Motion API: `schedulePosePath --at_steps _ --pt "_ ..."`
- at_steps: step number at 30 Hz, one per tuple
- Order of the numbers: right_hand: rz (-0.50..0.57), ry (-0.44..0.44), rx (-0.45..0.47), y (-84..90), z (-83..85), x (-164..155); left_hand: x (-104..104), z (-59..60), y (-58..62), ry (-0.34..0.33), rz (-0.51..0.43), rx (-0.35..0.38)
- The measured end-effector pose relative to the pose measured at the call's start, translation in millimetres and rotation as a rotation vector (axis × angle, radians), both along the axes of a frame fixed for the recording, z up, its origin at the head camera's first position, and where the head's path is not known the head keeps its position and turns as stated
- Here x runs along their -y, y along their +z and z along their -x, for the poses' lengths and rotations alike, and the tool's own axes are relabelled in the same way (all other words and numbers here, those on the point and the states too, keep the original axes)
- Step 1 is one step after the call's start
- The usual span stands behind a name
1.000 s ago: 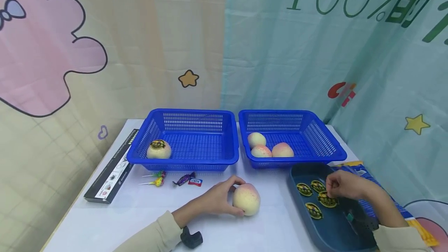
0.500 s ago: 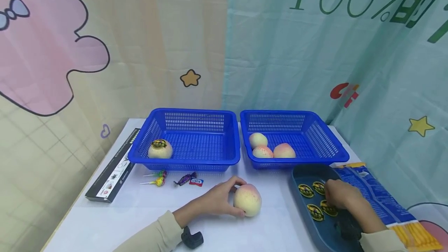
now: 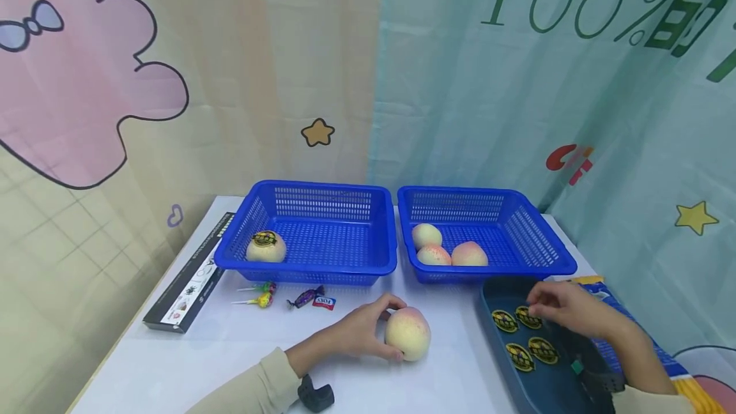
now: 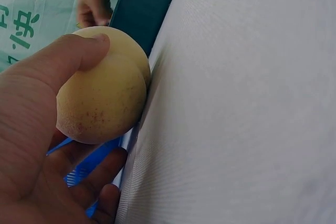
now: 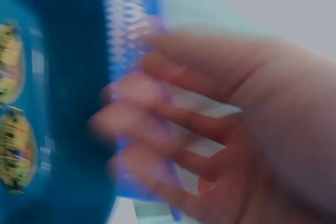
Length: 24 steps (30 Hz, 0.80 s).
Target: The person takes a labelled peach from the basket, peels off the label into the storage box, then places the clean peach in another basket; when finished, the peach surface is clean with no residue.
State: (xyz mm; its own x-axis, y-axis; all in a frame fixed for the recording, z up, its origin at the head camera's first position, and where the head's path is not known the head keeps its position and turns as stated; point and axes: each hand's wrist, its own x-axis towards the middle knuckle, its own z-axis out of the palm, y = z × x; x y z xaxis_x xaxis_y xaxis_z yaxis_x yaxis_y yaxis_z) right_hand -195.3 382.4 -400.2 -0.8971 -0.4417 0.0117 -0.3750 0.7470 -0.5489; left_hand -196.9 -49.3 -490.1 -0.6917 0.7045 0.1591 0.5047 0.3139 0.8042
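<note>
My left hand (image 3: pixel 368 332) grips a pale yellow-pink peach (image 3: pixel 408 335) on the white table. In the left wrist view the thumb lies across the peach (image 4: pixel 105 90), with fingers bent beneath it. At right, my right hand (image 3: pixel 575 306) hovers over a dark blue-green tray (image 3: pixel 552 395). Its fingers are loosely bent in the blurred right wrist view, and nothing shows between them. Several black-and-gold oval stickers (image 3: pixel 543 350) lie in the tray. A labelled peach (image 3: pixel 266 248) sits in the left blue basket (image 3: pixel 322 276), and several plain peaches (image 3: pixel 469 254) in the right basket (image 3: pixel 517 270).
Lollipops (image 3: pixel 264 299), a purple wrapped candy (image 3: pixel 306 297) and a small red-blue packet (image 3: pixel 324 302) lie before the left basket. A long black-and-white box (image 3: pixel 192 280) lies at the left edge. A blue-yellow bag (image 3: pixel 661 356) lies beyond the tray.
My right hand has moved over the tray and lifted from the stickers; one sticker now lies closer to the tray's front. The left hand keeps its hold on the peach. The head view has shifted slightly.
</note>
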Motion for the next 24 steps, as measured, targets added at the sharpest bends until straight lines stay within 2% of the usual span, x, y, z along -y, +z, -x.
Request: schedulePosePath --at_steps 1,3,5,6,9,13,19,24 --pt "0.043 -0.015 -0.082 4.9 2.1 -4 0 -0.1 -0.6 -0.001 0.000 -0.001" --pt "0.090 -0.115 -0.230 12.2 9.0 -13 0 -0.2 -1.5 0.001 0.003 -0.007" --pt "0.118 -0.208 -0.279 15.3 19.7 -24 0 0.0 -2.5 0.000 0.004 -0.015" --pt "0.118 -0.236 -0.268 14.9 25.6 -30 0 0.2 -3.0 -0.001 0.002 -0.018" --pt "0.122 -0.261 -0.139 8.0 40.2 -49 -1 0.8 -5.2 -0.008 -0.003 -0.031" --pt "0.121 -0.257 -0.009 -9.2 46.1 -67 -2 -0.8 -6.9 -0.015 -0.003 -0.036" --pt "0.168 -0.293 0.039 -19.3 46.0 -74 -3 -0.6 -2.2 -0.014 0.028 -0.060" --pt "0.187 -0.317 0.052 -20.9 49.4 -74 -4 2.2 4.4 -0.042 0.065 -0.041"
